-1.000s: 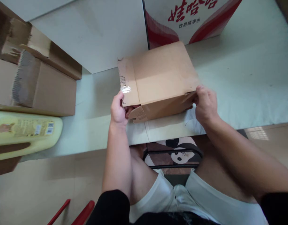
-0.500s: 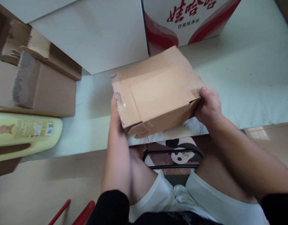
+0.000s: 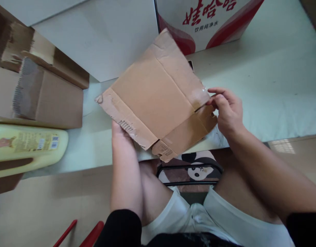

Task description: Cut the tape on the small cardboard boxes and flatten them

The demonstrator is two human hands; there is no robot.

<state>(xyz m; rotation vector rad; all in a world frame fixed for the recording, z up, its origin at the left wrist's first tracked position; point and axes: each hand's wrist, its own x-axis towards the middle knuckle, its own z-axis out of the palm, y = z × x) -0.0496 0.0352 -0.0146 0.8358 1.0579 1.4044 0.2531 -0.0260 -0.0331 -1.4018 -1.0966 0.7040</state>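
A brown cardboard box (image 3: 153,97) is held tilted above the pale green tabletop, its flaps spread outward along the left and right sides. My left hand (image 3: 122,133) holds it from beneath at the lower left edge; the fingers are hidden behind the cardboard. At the right corner, my right hand (image 3: 228,106) pinches the edge of a flap between thumb and fingers. A small notched end flap (image 3: 163,151) hangs down at the front, over the table edge. Part of a dark object (image 3: 191,66) peeks out behind the box.
Large white panels (image 3: 101,37) and a red-and-white carton (image 3: 212,24) stand at the back. On the left are opened cardboard boxes (image 3: 60,96) and a yellow jug (image 3: 57,145) lying on its side. Red bars (image 3: 92,235) show low down, and a panda-printed surface (image 3: 199,171) lies below the table edge.
The box has turned and tipped, with its side flaps now opened out flatter. My right hand has shifted its hold to the flap's edge; my left hand has moved slightly left and lower.
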